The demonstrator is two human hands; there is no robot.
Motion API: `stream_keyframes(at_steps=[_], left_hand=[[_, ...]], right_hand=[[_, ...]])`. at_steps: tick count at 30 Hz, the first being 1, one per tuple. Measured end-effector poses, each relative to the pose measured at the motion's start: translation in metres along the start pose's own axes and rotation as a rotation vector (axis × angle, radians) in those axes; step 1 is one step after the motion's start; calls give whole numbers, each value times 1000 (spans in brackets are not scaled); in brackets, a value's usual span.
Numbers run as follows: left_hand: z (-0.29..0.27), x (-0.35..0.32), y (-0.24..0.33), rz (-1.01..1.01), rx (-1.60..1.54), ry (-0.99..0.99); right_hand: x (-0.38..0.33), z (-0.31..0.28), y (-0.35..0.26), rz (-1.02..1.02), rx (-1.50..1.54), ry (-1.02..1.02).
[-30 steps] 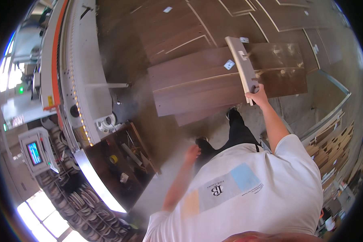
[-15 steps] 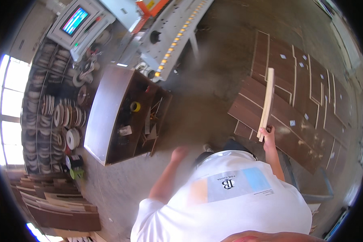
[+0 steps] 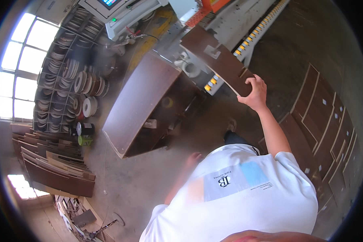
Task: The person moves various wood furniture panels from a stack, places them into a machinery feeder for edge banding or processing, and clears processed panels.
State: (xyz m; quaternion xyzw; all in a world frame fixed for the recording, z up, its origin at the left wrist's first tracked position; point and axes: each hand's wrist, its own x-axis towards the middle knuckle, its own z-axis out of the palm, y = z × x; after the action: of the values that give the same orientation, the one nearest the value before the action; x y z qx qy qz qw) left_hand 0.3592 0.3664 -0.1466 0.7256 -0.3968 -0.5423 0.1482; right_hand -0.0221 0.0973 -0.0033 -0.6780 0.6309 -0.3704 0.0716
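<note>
My right hand (image 3: 254,92) is closed around the near end of a dark brown wooden board (image 3: 226,60), thumb on one edge and fingers over its face. The board is held up and tilted, its far end reaching in front of the machine (image 3: 254,28). A pale label sits on its face. My left hand (image 3: 195,158) hangs low beside my body, smeared by motion, near the open side of a brown cabinet-like box (image 3: 137,105). Whether its fingers are apart cannot be made out.
Large brown panels (image 3: 330,121) with light edges lie stacked at the right. On the left stand a rack of edge-band rolls (image 3: 64,72) and leaning boards (image 3: 56,169). A control console (image 3: 121,16) and yellow rollers (image 3: 213,82) are ahead.
My right hand has swung the board forward and left, toward the machine, turning its broad face into view. My body has turned right and stepped; the left hand has dropped back.
</note>
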Motion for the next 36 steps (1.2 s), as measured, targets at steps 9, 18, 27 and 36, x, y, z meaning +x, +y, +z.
stream_keyframes(at_steps=[9, 18, 27, 36], left_hand=[[-67, 93, 120, -14, -588, 108], [-219, 247, 287, 303, -550, 84], [-437, 549, 411, 558, -382, 797], [-480, 517, 439, 879, -69, 848]], right_hand=[[131, 148, 4, -17, -180, -375], [149, 149, -11, 78, -256, -512], [157, 156, -32, 126, -278, -521], [153, 148, -33, 181, -254, -502]])
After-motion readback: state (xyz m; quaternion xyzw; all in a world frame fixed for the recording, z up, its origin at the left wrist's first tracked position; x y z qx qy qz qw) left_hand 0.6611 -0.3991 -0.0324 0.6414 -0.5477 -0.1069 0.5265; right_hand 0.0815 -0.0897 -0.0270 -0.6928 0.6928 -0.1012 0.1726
